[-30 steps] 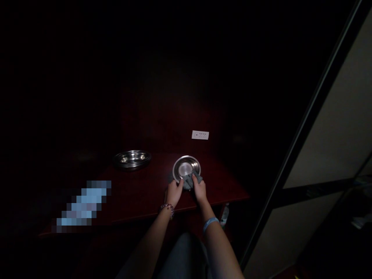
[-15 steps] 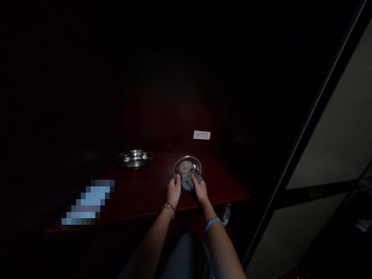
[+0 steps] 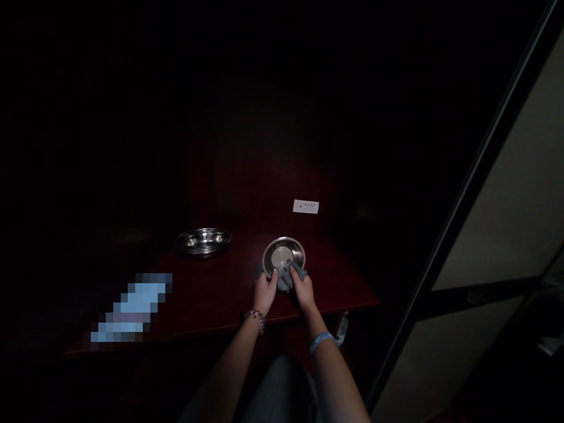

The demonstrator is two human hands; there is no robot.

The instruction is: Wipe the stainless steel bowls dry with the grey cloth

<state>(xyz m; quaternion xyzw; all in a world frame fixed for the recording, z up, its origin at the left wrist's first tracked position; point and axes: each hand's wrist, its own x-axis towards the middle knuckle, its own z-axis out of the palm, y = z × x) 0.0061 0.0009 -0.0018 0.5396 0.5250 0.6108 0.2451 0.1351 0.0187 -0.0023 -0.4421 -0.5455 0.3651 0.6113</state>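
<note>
A round, shiny steel plate with a raised rim is tilted toward me above the table. My left hand grips its near-left rim, the thumb resting on top beside a crumpled grey cloth. In my right hand is the cloth, pinched over the plate's near-right edge with the thumb on top. Folds of the cloth cover the near rim and hang below it. The fingers under the plate are hidden on both hands.
Several nested steel plates stand at the back left of the dark red table. A blurred-out bluish object lies at front left. A white socket panel is on the back wall; a pale panelled door rises at right.
My left thumb has shifted right, from the rim toward the cloth. The cloth is more bunched between my hands, and the plate's tilt has changed slightly.
</note>
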